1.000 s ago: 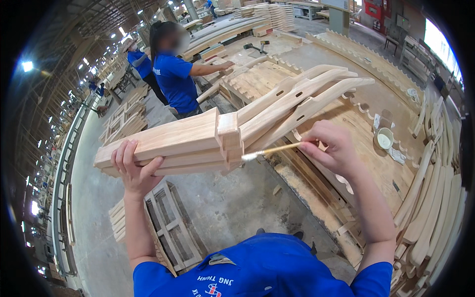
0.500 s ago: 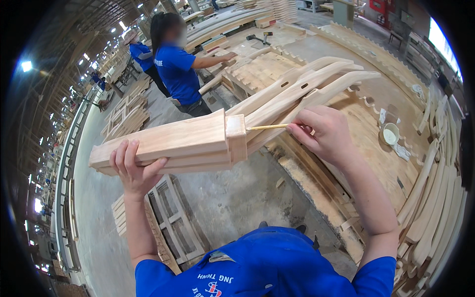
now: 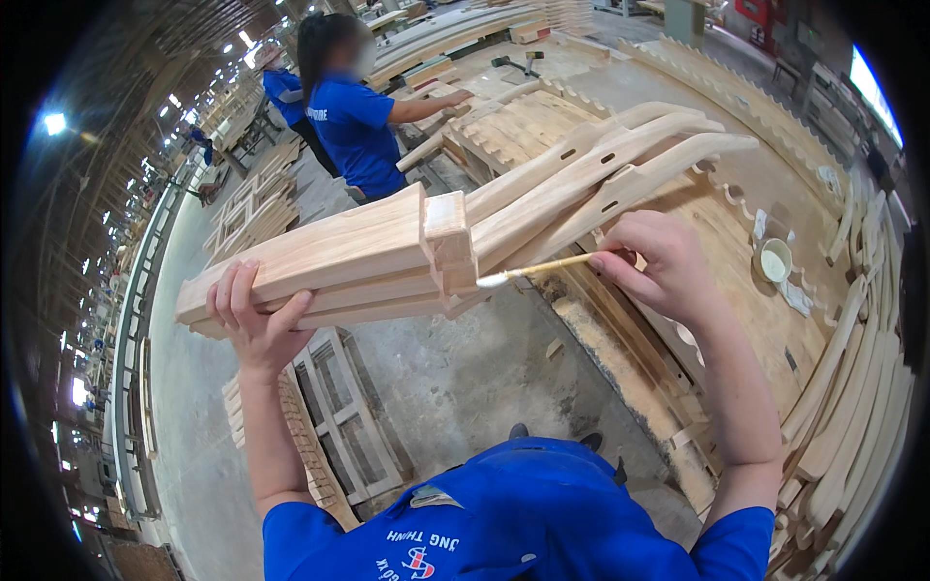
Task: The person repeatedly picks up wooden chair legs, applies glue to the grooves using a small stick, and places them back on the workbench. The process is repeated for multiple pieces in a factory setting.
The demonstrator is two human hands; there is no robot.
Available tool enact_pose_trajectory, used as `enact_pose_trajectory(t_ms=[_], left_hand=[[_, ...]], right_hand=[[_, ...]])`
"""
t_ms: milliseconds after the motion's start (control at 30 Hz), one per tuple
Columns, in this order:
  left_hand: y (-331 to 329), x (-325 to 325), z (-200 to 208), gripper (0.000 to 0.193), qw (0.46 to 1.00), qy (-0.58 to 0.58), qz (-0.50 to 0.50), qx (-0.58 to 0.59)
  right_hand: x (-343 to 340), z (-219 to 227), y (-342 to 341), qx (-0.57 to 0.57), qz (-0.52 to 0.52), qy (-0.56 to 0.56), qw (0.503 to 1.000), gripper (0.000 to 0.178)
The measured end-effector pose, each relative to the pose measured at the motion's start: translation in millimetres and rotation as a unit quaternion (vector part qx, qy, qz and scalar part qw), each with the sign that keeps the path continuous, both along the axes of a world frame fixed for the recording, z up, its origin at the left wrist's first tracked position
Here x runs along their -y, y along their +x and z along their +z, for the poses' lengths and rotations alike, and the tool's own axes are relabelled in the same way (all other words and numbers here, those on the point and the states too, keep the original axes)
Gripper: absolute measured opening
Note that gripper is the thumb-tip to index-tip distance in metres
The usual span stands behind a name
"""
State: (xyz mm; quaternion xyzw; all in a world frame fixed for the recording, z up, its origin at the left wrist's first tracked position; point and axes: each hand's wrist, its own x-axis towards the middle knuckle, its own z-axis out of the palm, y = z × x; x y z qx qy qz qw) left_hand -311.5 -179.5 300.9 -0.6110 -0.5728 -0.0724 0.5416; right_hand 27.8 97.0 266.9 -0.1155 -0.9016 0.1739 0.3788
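My left hand [image 3: 250, 324] grips a stack of pale wooden boards [image 3: 325, 242] from below and the side, holding it up above the floor. The boards have stepped tenon ends, and the upper tenon [image 3: 447, 211] carries a whitish coating. Between thumb and fingers of my right hand [image 3: 654, 266] is a thin stick [image 3: 554, 265]. Its white, wet-looking tip is beside the lower tenon ends; whether it touches them I cannot tell. Behind the boards, curved wooden pieces [image 3: 620, 160] with small slots lie over the workbench.
On the workbench [image 3: 736, 305] at right stands a cup of white liquid [image 3: 774, 261], with a stained cloth by it. Many curved wooden parts [image 3: 852, 397] are piled far right. A co-worker [image 3: 354, 126] stands across, near mallets [image 3: 518, 64]. A wooden frame [image 3: 349, 416] lies below.
My right hand has shifted slightly right, and the stick's tip has moved down from the upper tenon toward the lower ones. The boards have tilted slightly in my left hand.
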Motion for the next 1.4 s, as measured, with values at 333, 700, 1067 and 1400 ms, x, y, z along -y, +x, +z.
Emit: enact_pose_trajectory(t_ms=[333,700,1067,1400], left_hand=[[5,-1,2,0.054,1.000,-0.013,0.004,-0.011],[8,2,0,0.079,0.990,-0.110,0.019,0.087],[37,2,-56,0.115,0.325,-0.392,-0.020,0.861],[38,27,-102,0.112,0.124,-0.421,0.014,0.898]], right_hand=[[12,-1,-21,0.000,-0.055,0.084,0.995,0.020],[12,-2,-12,0.040,0.039,0.025,0.998,0.016],[-7,-18,-12,-0.010,0.024,-0.035,0.999,0.013],[-17,-40,-27,0.098,0.049,0.028,0.994,0.019]])
